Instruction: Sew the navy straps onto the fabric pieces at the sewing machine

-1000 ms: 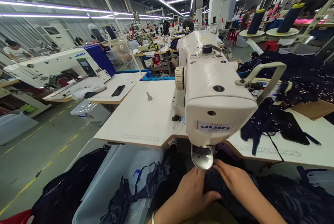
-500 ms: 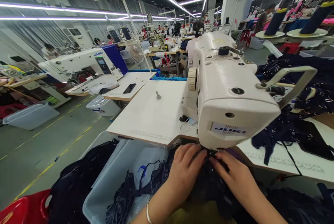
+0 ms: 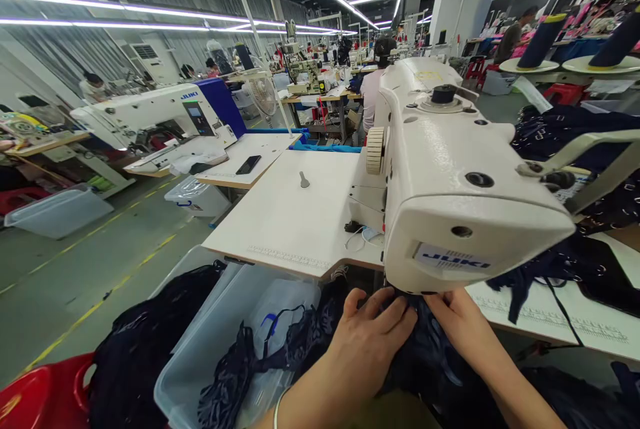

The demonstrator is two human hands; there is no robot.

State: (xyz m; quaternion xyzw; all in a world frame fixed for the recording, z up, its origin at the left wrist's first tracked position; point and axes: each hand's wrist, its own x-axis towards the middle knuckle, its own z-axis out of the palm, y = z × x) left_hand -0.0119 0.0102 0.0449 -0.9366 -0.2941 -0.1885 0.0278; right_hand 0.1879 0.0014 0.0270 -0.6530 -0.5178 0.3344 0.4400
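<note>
Beneath the head of a white JUKI sewing machine [image 3: 465,229], both hands work at a dark navy garment [image 3: 425,356] that drapes down toward my lap. My left hand [image 3: 373,336], a bangle at its wrist, curls its fingers over the fabric left of the needle area. My right hand [image 3: 463,326] pinches the fabric on the other side, its fingertips partly behind the machine head. The needle and the exact spot being held are hidden. Left of my hands, a navy bra [image 3: 240,369] lies in a clear plastic bin [image 3: 173,356].
The white table [image 3: 280,216] carries a small grey metal piece [image 3: 304,180]. A phone [image 3: 249,164] lies on the neighbouring table. Dark garments [image 3: 150,342] hang over the bin's left side by a red stool [image 3: 50,392]. Navy straps [image 3: 530,276] are heaped at right.
The view has shifted slightly, and the machine head looks closer. My hands have moved a little apart, the right one rightward; the left thumb now lifts away from the fingers.
</note>
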